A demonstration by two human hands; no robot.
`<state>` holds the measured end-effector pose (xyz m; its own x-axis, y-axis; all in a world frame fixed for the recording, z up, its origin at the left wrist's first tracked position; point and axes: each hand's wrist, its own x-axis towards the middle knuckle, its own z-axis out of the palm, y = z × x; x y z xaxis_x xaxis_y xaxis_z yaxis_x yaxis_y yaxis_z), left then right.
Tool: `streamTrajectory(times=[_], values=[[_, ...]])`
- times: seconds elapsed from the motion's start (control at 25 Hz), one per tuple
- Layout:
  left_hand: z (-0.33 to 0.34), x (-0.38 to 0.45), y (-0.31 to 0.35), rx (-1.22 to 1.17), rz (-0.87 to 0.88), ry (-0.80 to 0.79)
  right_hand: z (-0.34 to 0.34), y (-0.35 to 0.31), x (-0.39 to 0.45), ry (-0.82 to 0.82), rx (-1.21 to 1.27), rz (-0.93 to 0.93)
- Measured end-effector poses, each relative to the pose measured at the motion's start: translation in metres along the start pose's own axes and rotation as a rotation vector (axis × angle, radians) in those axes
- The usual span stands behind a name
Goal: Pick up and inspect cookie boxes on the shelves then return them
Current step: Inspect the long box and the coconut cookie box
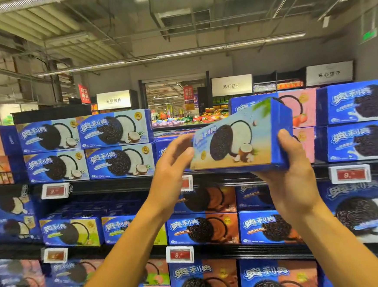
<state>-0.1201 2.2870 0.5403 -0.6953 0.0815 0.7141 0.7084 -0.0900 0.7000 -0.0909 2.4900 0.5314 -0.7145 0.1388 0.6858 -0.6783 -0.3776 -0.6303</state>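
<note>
Cookie box (240, 141) – long axis left-right, right end tilted up, front facing near – gripped by left hand (174, 165) and right hand (292, 171); its writing is blurred.

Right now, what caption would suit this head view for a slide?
Both hands, left and right, hold a tilted coconut cookie box before stocked shelves.
</note>
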Motion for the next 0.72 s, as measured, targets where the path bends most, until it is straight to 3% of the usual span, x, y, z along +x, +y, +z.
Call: streamTrajectory(times=[0.12, 0.32, 0.48, 0.72], values=[[-0.012, 0.003, -0.022, 0.045, -0.099, 0.223, -0.026, 0.007, 0.006, -0.054, 0.22, 0.123], [-0.017, -0.004, -0.035, -0.327, -0.321, 0.094, -0.045, 0.035, 0.008, -0.149, 0.446, 0.242], [-0.019, -0.019, -0.036, -0.368, -0.264, 0.07, -0.05, 0.056, 0.004, -0.188, 0.556, 0.308], [-0.037, -0.027, -0.039, -0.395, -0.207, 0.17, -0.05, 0.08, 0.0, -0.03, 0.504, 0.376]])
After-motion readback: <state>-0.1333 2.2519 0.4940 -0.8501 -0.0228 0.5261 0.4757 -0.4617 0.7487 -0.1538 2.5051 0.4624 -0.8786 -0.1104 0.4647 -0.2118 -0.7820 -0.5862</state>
